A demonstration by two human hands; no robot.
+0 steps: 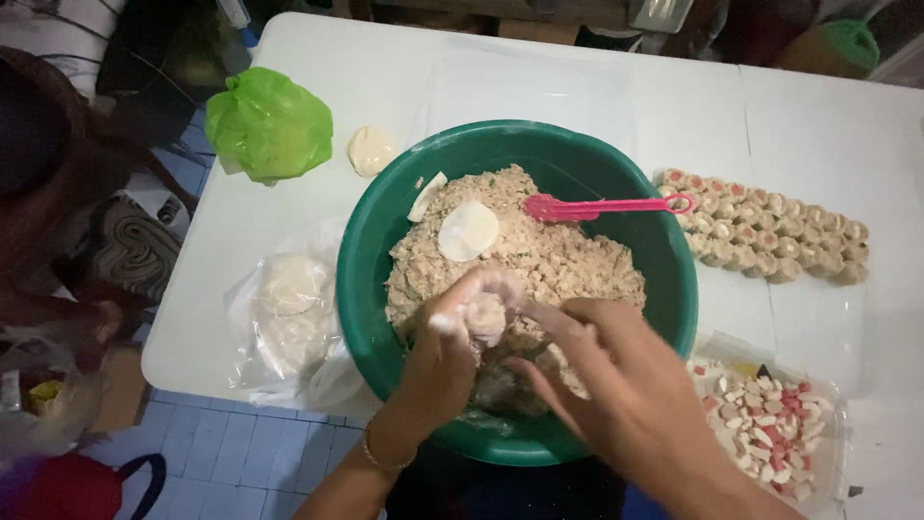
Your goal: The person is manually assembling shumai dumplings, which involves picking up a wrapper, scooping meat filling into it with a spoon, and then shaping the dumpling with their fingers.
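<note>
Right hand [616, 376], left hand [452, 337] cupping dumpling [484, 313], green bowl [385, 231]

Home kitchen setup: white folding table [577, 87], green mixing bowl [371, 289] w/ filling, dumplings [770, 236] (tiled floor).

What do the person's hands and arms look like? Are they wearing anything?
Both arms are bare, with no sleeves and no gloves. The left hand has a thin bracelet around its wrist. The right hand wears nothing that shows. The left fingers look smeared with pale, sticky mixture.
</note>
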